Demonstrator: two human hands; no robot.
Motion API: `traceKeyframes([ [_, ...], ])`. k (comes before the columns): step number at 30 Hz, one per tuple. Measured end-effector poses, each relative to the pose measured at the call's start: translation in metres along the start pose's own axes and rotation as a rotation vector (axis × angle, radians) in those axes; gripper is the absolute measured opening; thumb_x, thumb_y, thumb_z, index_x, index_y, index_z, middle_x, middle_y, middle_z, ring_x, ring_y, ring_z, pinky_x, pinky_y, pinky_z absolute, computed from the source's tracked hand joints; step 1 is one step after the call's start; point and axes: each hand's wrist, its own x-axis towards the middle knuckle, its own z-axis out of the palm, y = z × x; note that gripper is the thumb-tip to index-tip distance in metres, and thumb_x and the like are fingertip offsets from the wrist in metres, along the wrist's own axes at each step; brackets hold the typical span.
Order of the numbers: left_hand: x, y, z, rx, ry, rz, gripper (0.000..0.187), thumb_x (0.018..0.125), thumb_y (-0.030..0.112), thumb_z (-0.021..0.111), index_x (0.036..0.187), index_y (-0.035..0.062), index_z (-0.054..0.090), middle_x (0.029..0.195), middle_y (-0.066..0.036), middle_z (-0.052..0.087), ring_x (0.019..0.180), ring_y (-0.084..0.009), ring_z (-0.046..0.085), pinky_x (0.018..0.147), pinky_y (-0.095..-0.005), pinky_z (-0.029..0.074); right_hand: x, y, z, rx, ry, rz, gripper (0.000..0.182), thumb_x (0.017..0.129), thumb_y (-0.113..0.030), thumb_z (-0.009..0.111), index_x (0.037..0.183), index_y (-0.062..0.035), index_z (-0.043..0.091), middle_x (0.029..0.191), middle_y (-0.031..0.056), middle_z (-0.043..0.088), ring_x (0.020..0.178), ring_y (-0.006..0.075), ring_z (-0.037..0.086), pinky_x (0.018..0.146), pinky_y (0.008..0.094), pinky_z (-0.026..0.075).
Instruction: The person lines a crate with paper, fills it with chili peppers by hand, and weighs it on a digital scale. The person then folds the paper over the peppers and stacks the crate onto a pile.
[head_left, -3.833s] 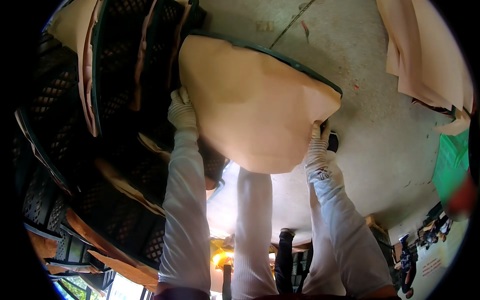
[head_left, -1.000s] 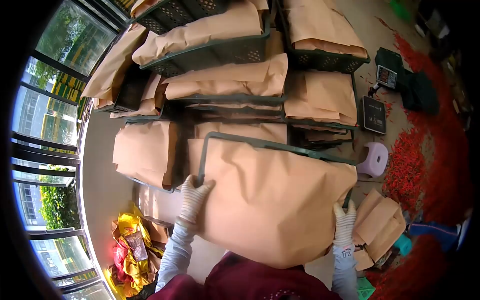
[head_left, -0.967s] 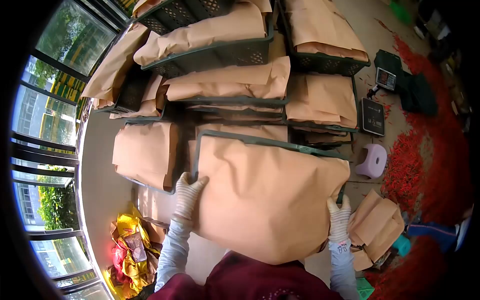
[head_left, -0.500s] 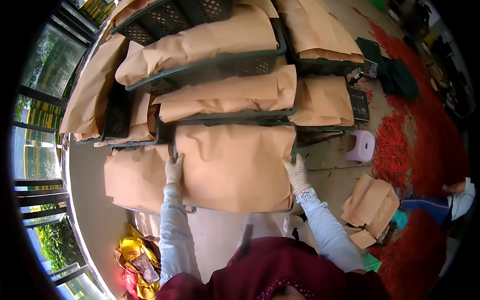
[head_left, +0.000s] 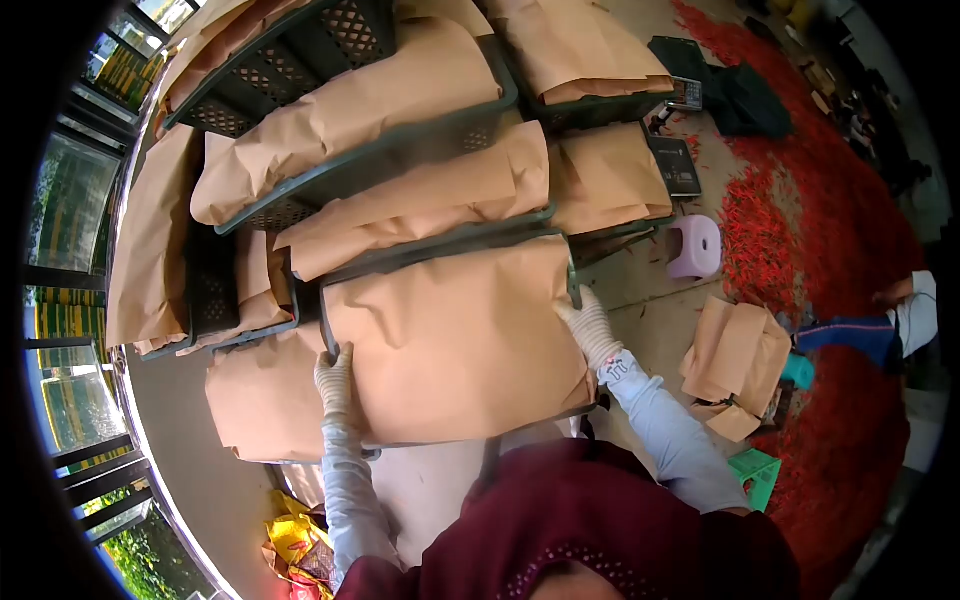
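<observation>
A dark green plastic crate (head_left: 470, 438), topped with a sheet of brown paper (head_left: 455, 345), is in front of my body. My left hand (head_left: 335, 385), in a pale knitted glove, is closed on its left side, thumb over the paper's edge. On the opposite side, my right hand (head_left: 592, 328), gloved alike, grips the crate near its rim. The fingertips of both hands are hidden by the crate. Left of it, close to my left hand, is another paper-covered crate (head_left: 265, 395).
More paper-covered crates (head_left: 370, 160) are stacked ahead. To the right are a lilac stool (head_left: 693, 247), folded brown paper (head_left: 735, 350) and red chillies (head_left: 765, 230) spread over the floor. A co-worker's arm (head_left: 915, 310) shows at the far right. Yellow bags (head_left: 298, 535) lie lower left, by the windows.
My view has turned, so the stacked crates and the stool appear further left and tilted. Both hands keep hold of the crate, whose right side now sits higher in view than its left.
</observation>
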Motion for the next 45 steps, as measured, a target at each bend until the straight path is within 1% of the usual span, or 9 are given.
traceKeyframes([
  [4,0.009,-0.077,0.026,0.146,-0.017,0.007,0.044,0.08,0.035,0.074,0.101,-0.0019,0.061,0.091,-0.015,0.066,0.081,-0.0247,0.059,0.077,-0.0367,0.048,0.0,0.013,0.005,-0.018,-0.043,0.033,0.048,0.077,-0.03,0.072,0.112,-0.0016,0.056,0.106,0.0205,0.06,0.098,0.034,0.058,0.087,0.0408,0.046],
  [6,-0.005,-0.068,0.031,0.194,0.008,0.034,0.045,0.079,0.036,0.074,0.101,-0.0008,0.06,0.094,-0.018,0.066,0.084,-0.0307,0.062,0.08,-0.04,0.048,0.011,0.037,0.013,-0.132,-0.074,0.203,0.05,0.082,-0.027,0.07,0.121,-0.0018,0.049,0.111,0.0144,0.057,0.103,0.0253,0.054,0.091,0.0355,0.043],
  [11,-0.023,-0.036,0.027,0.342,0.052,0.019,0.043,0.078,0.035,0.074,0.101,0.0012,0.062,0.097,-0.018,0.065,0.088,-0.0352,0.061,0.081,-0.042,0.048,0.016,0.068,0.014,-0.169,-0.088,0.144,0.051,0.083,-0.029,0.068,0.12,-0.0015,0.048,0.116,0.0182,0.055,0.106,0.0298,0.052,0.094,0.0372,0.041],
  [23,-0.002,-0.006,0.022,-0.08,0.052,0.008,0.031,0.077,0.021,0.077,0.097,0.0001,0.065,0.085,-0.006,0.066,0.074,-0.0145,0.055,0.071,-0.0297,0.048,0.009,-0.017,-0.007,0.069,-0.19,0.144,0.051,0.082,-0.025,0.07,0.121,0.0005,0.049,0.113,0.0133,0.058,0.101,0.024,0.054,0.091,0.034,0.044],
  [27,0.042,-0.023,0.046,0.15,0.074,0.122,0.051,0.079,0.023,0.073,0.12,-0.0011,0.055,0.092,-0.017,0.067,0.084,-0.0326,0.062,0.082,-0.0401,0.047,0.032,0.029,0.015,-0.242,-0.148,0.24,0.083,0.085,-0.035,0.068,0.144,0.0062,0.025,0.14,0.0205,0.043,0.126,0.0296,0.044,0.104,0.0335,0.037],
  [32,0.017,0.015,0.035,0.465,0.105,0.113,0.055,0.08,0.018,0.068,0.13,0.0031,0.049,0.113,-0.022,0.06,0.101,-0.0362,0.058,0.088,-0.0407,0.046,0.032,0.021,0.013,0.025,-0.2,0.342,0.081,0.088,-0.032,0.065,0.146,0.0037,0.022,0.145,0.0204,0.037,0.132,0.0293,0.037,0.106,0.0349,0.033],
  [36,-0.046,0.069,0.037,0.507,0.48,0.671,0.035,0.083,0.006,0.061,0.118,0.0027,0.056,0.113,-0.02,0.058,0.103,-0.0396,0.055,0.089,-0.0453,0.046,0.026,0.025,0.011,0.028,-0.184,0.294,0.077,0.088,-0.032,0.065,0.145,0.0023,0.025,0.145,0.0201,0.038,0.132,0.0296,0.038,0.107,0.0355,0.033],
  [38,-0.079,0.091,0.059,0.458,0.285,0.941,0.037,0.082,0.003,0.059,0.119,0.0045,0.057,0.12,-0.019,0.055,0.109,-0.0381,0.053,0.091,-0.047,0.044,0.027,0.025,0.011,-0.036,-0.178,0.264,0.075,0.088,-0.032,0.064,0.145,-0.0007,0.028,0.145,0.0204,0.038,0.133,0.0303,0.037,0.108,0.0356,0.032],
  [45,-0.117,0.098,0.177,0.957,-0.188,0.917,0.068,0.085,0.05,0.055,0.145,0.025,0.036,0.153,-0.015,0.027,0.14,-0.0424,0.022,0.105,-0.0705,0.012,0.015,0.061,-0.049,-0.051,-0.097,0.135,0.073,0.087,-0.037,0.065,0.146,-0.0107,0.03,0.138,0.0211,0.043,0.124,0.0326,0.045,0.104,0.0401,0.037],
])
